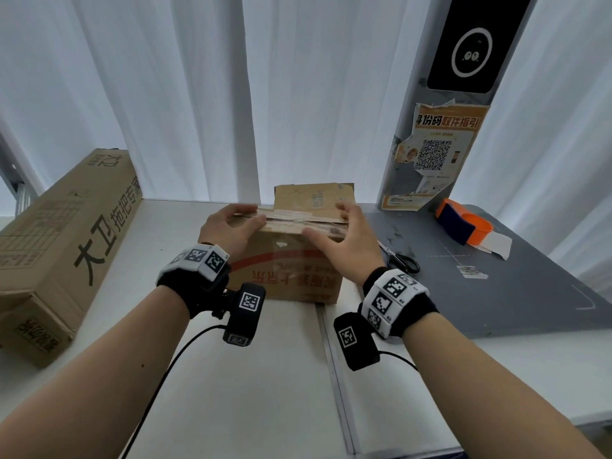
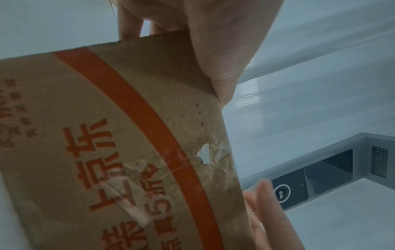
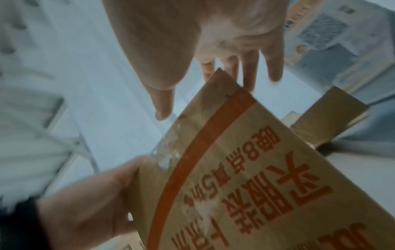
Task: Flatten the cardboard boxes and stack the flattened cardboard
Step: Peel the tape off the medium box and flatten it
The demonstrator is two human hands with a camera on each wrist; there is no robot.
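A small brown cardboard box (image 1: 291,270) with red print stands on the white table (image 1: 251,376), one flap (image 1: 314,197) upright at its back. My left hand (image 1: 251,215) holds the box's top left edge, fingers curled over the taped top flaps and thumb at the front. In the left wrist view the left hand (image 2: 192,25) wraps that edge of the box (image 2: 107,135). My right hand (image 1: 331,220) is over the top right of the box, fingers straight and spread. In the right wrist view the right hand (image 3: 213,50) is blurred above the box (image 3: 278,186).
A long cardboard box (image 1: 59,246) lies along the table's left side. On the grey mat (image 1: 513,286) at right are scissors (image 1: 402,260) and an orange tape dispenser (image 1: 463,226). A grey pillar with a poster (image 1: 430,154) stands behind, before white curtains.
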